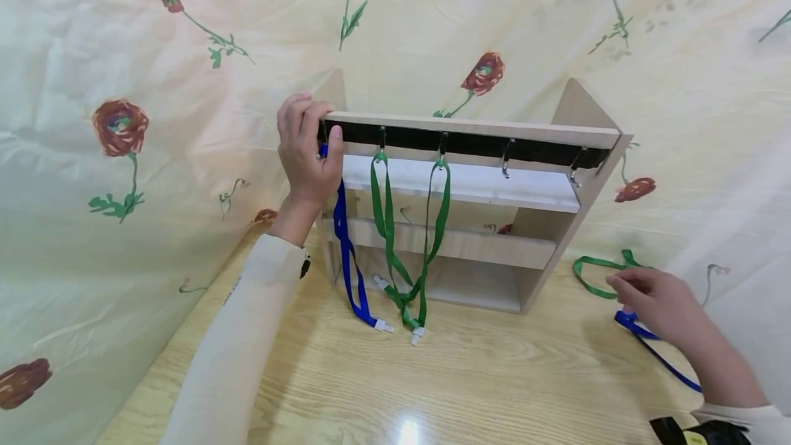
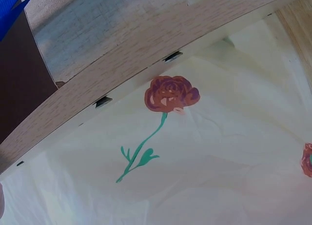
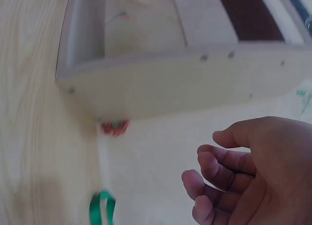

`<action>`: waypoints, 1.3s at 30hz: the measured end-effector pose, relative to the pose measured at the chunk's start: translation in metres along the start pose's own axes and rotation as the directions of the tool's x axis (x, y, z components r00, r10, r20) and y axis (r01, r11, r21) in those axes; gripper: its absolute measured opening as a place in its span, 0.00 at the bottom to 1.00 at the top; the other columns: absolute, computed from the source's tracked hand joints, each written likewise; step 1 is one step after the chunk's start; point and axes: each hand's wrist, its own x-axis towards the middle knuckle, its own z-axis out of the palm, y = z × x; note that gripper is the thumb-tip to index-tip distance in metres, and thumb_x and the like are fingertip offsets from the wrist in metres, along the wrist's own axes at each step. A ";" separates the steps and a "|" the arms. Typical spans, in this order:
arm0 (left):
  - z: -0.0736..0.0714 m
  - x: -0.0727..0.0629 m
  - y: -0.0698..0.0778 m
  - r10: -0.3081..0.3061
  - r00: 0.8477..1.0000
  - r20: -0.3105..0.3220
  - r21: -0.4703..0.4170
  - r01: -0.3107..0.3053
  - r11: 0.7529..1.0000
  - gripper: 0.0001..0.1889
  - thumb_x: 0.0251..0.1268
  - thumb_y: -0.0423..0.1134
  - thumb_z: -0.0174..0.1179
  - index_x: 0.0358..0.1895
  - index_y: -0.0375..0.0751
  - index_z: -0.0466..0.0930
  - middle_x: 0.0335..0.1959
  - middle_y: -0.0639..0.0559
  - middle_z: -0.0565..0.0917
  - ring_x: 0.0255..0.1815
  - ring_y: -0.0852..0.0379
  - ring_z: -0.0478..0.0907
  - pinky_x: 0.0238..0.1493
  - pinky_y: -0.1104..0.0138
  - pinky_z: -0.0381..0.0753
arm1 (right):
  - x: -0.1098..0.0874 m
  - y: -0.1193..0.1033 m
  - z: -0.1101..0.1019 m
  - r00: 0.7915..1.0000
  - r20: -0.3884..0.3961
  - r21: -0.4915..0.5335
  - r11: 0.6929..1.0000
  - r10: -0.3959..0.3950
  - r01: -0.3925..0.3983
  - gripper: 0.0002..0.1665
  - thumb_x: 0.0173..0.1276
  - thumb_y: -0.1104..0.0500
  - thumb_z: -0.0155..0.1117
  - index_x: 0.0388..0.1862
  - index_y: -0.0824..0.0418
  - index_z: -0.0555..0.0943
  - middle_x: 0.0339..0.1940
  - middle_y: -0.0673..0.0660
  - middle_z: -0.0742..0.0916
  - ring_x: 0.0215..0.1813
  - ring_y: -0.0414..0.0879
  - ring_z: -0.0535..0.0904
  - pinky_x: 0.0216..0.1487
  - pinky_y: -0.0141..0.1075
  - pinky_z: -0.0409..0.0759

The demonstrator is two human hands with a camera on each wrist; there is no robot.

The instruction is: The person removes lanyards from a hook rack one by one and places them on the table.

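Three hanging, two off to the side

Biggest stuff first: a flowered cloth point(image 1: 402, 40) covers the back, with a wood-grain tabletop point(image 1: 494, 362) below. On that stands a pale shelf point(image 1: 482, 247), long axis side to side, front facing the head camera.

The left hand point(image 1: 309, 153) has the shelf's top left corner, fingers clamped over the edge, thumb round the front. The right hand point(image 1: 664, 304) is past the shelf's right end, fingers loosely curled around nothing, thumb tip a bit apart from them.

A black strip point(image 1: 476, 146) runs along the shelf front. Two green straps point(image 1: 443, 208) hang there lengthwise up-and-down, slanting together and crossing low down. A blue strap point(image 1: 342, 222) drops below the left hand, lower end leaning right. Near the right hand, a loose green strap point(image 1: 628, 257) loops where tabletop meets cloth, and a loose blue strap point(image 1: 632, 325) trails toward lower right. Can't tell if the hand touches either.

Smallest: metal hooks point(image 1: 507, 158) on the strip, and white clips point(image 1: 381, 325); the blue one's points right.
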 end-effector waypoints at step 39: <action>0.000 0.000 0.000 -0.016 1.000 0.009 0.005 0.016 1.000 0.23 0.70 0.52 0.47 0.50 0.39 0.82 0.51 0.40 0.81 0.71 0.46 0.73 0.48 0.46 0.85 | -0.014 -0.138 0.030 0.954 -0.115 0.146 0.945 -0.277 0.292 0.16 0.81 0.52 0.60 0.58 0.58 0.85 0.27 0.52 0.84 0.23 0.40 0.73 0.22 0.34 0.70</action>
